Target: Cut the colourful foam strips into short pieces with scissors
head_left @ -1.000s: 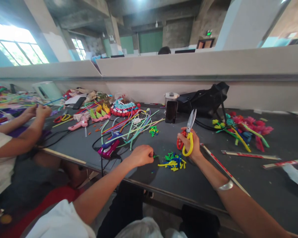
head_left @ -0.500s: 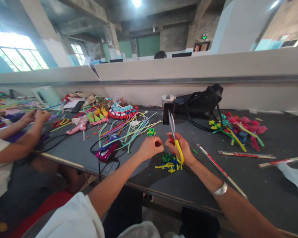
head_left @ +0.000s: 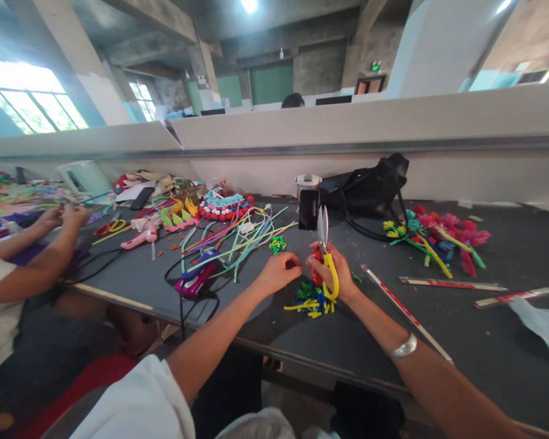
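My right hand is wrapped round a pair of scissors with yellow and red handles, blades pointing up and slightly apart. Just left of it, my left hand has its fingers curled together in a pinch; anything between them is too small to make out. Beneath both hands lies a pile of short cut pieces in green, blue and yellow. A smaller heap of green and yellow bits rests beyond my left hand. A dark phone stands upright behind the scissors.
Long pipe cleaners and a purple glue gun lie to the left. A black bag sits at the back, with fluffy flowers right of it. Narrow wrapped packs lie at right. Another person's hands work far left.
The scissors have turned more upright in my right hand, with their blades showing slightly apart. My left hand stays almost in place, and the view has shifted slightly.
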Demonstrator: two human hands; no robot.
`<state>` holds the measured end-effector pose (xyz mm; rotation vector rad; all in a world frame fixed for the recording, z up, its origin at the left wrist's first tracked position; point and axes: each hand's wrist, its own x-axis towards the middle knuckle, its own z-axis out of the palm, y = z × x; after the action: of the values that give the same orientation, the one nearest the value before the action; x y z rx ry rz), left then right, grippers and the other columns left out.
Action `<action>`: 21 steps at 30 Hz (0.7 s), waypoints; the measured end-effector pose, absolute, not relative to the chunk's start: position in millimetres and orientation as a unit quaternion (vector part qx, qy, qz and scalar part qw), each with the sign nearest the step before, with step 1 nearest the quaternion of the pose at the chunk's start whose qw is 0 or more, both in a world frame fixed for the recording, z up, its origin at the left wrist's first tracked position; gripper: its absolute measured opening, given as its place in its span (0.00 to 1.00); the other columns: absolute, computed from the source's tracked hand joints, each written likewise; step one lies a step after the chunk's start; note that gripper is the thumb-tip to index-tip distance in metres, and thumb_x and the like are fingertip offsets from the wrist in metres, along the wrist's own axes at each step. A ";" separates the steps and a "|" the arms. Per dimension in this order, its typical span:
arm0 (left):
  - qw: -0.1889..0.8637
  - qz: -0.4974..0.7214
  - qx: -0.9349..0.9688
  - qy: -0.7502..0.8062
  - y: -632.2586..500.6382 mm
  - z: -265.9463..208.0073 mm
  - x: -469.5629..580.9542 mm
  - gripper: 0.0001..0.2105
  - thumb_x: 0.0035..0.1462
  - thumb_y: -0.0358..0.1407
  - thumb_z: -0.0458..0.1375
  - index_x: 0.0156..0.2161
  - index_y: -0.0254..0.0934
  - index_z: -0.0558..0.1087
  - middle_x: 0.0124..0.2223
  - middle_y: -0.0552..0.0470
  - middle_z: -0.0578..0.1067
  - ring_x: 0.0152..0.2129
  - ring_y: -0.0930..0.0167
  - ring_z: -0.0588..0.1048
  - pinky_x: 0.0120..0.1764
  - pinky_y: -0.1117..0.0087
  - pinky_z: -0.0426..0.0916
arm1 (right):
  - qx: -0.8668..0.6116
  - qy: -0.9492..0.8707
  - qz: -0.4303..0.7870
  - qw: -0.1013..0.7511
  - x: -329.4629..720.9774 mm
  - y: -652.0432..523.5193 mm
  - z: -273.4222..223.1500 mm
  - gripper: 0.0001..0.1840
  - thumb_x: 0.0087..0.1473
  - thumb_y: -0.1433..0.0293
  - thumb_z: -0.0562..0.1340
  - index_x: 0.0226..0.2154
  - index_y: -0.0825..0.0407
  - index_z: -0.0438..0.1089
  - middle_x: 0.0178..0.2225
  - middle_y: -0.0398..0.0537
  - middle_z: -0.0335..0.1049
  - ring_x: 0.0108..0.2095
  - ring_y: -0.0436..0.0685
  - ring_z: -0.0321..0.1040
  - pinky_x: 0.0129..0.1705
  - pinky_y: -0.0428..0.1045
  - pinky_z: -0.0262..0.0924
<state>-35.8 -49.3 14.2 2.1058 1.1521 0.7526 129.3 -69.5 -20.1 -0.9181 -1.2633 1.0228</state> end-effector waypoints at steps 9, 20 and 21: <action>0.181 0.143 0.909 0.347 -45.9 1.8 -29.1 0.10 0.46 0.29 0.56 0.35 0.37 0.75 0.35 0.50 0.74 0.34 0.69 0.71 0.40 0.72 0.64 | -0.433 -0.570 0.381 0.586 133.6 -69.0 -16.5 0.20 0.46 0.61 0.62 0.42 0.48 0.61 0.24 0.36 0.65 0.16 0.44 0.58 0.19 0.42 0.59; 0.238 0.207 0.833 0.454 -46.6 11.6 -31.8 0.06 0.51 0.34 0.55 0.33 0.34 0.73 0.28 0.53 0.73 0.25 0.73 0.69 0.29 0.73 0.60 | -0.438 -0.583 0.374 0.573 136.4 -66.6 -22.0 0.23 0.45 0.59 0.63 0.44 0.48 0.62 0.26 0.37 0.67 0.17 0.45 0.59 0.18 0.43 0.58; 0.248 0.218 0.822 0.463 -47.2 13.4 -31.0 0.07 0.51 0.35 0.56 0.32 0.34 0.73 0.27 0.53 0.73 0.24 0.74 0.68 0.28 0.74 0.59 | -0.436 -0.593 0.366 0.570 136.4 -66.7 -22.2 0.23 0.45 0.59 0.64 0.44 0.48 0.62 0.26 0.38 0.67 0.17 0.46 0.60 0.19 0.43 0.58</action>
<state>-31.0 -47.2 13.4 2.2417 1.2623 0.5946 136.4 -66.7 -22.2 -1.0230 -1.3918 0.8599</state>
